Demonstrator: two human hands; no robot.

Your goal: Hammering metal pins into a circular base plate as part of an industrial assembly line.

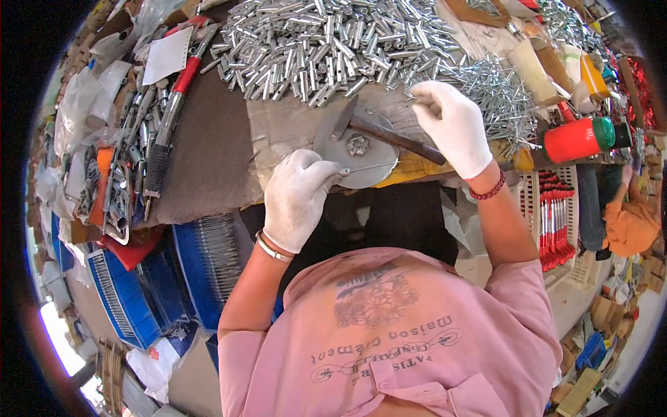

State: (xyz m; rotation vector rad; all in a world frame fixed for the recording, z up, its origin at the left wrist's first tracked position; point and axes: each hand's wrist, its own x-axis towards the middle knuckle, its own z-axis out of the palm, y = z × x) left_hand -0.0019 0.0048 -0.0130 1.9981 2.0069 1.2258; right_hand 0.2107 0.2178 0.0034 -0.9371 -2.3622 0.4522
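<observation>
My left hand (295, 201), in a white glove, pinches the end of a thin metal rod (372, 167) that points right over the front of a round grey metal plate (332, 146). A small metal piece shows at the rod's end by my fingertips. My right hand (455, 131), also gloved, is at the near edge of a heap of thin metal pins (493, 97). Its fingers are curled together; what they hold, if anything, I cannot make out. A hammer (392, 133) lies across the plate, its head beside a small silvery ring-shaped piece (357, 145).
A large heap of short metal tubes (333, 52) covers the bench's back. Tools and plastic bags (78, 104) crowd the left. At right are a red jar with a green lid (578, 140) and a crate of red-handled tools (556, 219). Blue bins (208, 257) stand below left.
</observation>
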